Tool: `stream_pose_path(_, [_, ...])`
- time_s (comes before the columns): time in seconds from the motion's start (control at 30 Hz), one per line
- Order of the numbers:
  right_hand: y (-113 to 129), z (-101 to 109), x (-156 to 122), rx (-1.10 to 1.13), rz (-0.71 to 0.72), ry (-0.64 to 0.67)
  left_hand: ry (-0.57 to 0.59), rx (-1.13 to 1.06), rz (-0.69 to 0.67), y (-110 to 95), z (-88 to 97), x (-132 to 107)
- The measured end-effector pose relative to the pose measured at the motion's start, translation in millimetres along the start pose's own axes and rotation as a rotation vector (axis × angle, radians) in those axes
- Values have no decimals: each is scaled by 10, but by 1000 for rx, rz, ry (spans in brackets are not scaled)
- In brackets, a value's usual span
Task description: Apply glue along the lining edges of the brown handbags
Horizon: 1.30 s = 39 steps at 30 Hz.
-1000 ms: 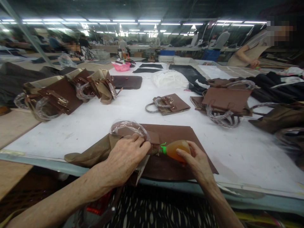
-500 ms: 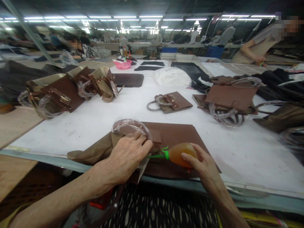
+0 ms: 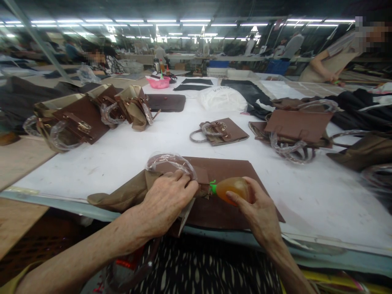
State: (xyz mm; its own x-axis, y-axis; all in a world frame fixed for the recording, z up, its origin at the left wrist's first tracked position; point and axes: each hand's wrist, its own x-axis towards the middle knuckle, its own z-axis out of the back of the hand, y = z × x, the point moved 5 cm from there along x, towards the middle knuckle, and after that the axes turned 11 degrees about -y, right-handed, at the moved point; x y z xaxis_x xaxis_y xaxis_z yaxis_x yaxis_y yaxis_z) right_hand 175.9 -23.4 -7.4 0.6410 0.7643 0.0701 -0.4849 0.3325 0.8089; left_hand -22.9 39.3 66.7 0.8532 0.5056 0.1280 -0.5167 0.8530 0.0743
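Note:
A brown handbag (image 3: 226, 171) lies at the near edge of the white-topped table, its plastic-wrapped handle (image 3: 171, 159) arching beyond my left hand. My left hand (image 3: 171, 196) is closed on a part of the bag near the base of that handle; the fingertips are partly hidden. In my right hand (image 3: 257, 208) is a squeeze bottle (image 3: 234, 190) of amber liquid, held on its side. Its green cap points left at the bag, and the nozzle tip is hidden by the bag part near my left fingers. Olive-brown lining (image 3: 122, 192) spreads out left of my left hand.
Other brown handbags stand at the left (image 3: 79, 114), lie mid-table (image 3: 226, 130) and at the right (image 3: 297, 126). Farther back are a white plastic bag (image 3: 222, 98), a pink basket (image 3: 159, 83) and a dark flat panel (image 3: 167, 103). A person (image 3: 337, 57) works at the far right.
My right hand has raised the bottle slightly and moved it a little left. The long green nozzle, visible before, is now mostly hidden behind the bag part. My left hand has barely moved.

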Motion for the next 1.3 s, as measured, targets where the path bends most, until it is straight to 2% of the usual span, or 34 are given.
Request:
stream_pose_path(0.13, [3,32,-35,93,-48,62,2,2,3,-4,12,9])
stream_pose_path(0.27, [7,46,-98,271,-161,167,11,-13,2,0,18,17])
stream_pose_path(0.4, [7,41,-188,324,-256,241,11,-26,-7,-7,33,23])
stream_pose_path(0.57, [7,57,-252,360,-258,256,25,-11,0,-13,29,23])
stream_pose_path(0.77, [14,71,-330,418,-312,272,5,-11,-1,-12,8,11])
stream_pose_path(0.87, [6,62,-379,437,-352,292,32,-3,11,-3,8,10])
stream_pose_path(1.07, [-35,75,-446,463,-385,263,53,16,13,-1,15,28])
stream_pose_path(1.3, [-33,57,-472,490,-382,243,27,32,17,0,8,13])
